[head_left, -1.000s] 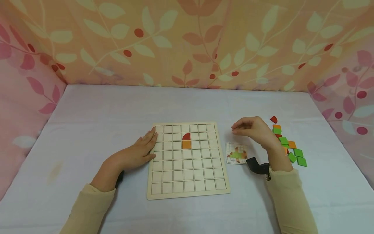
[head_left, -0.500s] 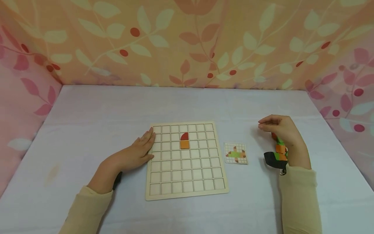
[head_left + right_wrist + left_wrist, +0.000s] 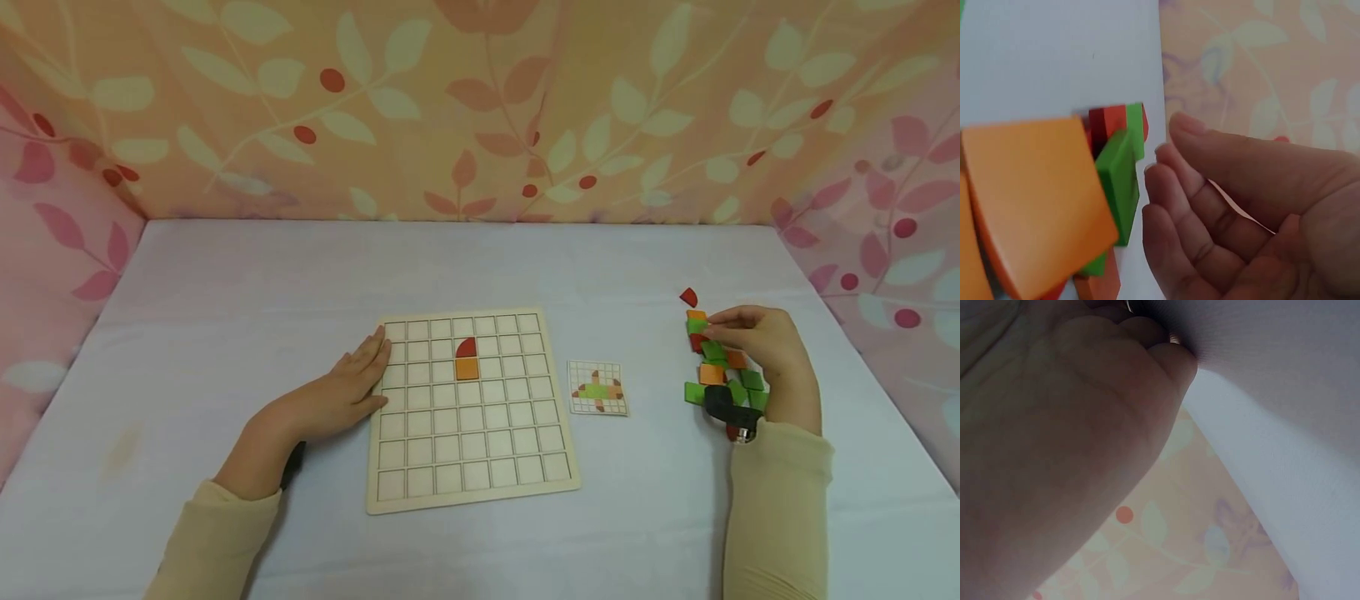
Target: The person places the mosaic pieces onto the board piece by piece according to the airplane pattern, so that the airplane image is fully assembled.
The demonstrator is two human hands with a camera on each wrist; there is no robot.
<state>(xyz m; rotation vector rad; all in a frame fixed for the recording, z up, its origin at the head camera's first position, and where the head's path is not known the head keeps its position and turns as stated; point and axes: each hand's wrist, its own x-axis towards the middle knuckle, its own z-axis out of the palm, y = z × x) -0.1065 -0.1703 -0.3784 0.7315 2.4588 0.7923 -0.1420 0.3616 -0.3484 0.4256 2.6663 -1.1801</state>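
The left edge of a pale gridded board is being touched by the left hand, whose fingers are being held straight. On the board, a red quarter-round piece is being shown in the middle column, in the second row from the far edge; an orange square is being shown in the cell just nearer. To the right of the board, a small pattern card is being laid flat on the white cloth.

Farther right, the right hand is being held beside a heap of loose tiles, green, orange and red. Its thumb and fingers are being held apart and bent a little, with nothing being gripped; whether any tile is being touched cannot be told. A lone red piece is being seen at the heap's far end. The far side is being bounded by a leaf-patterned curtain.
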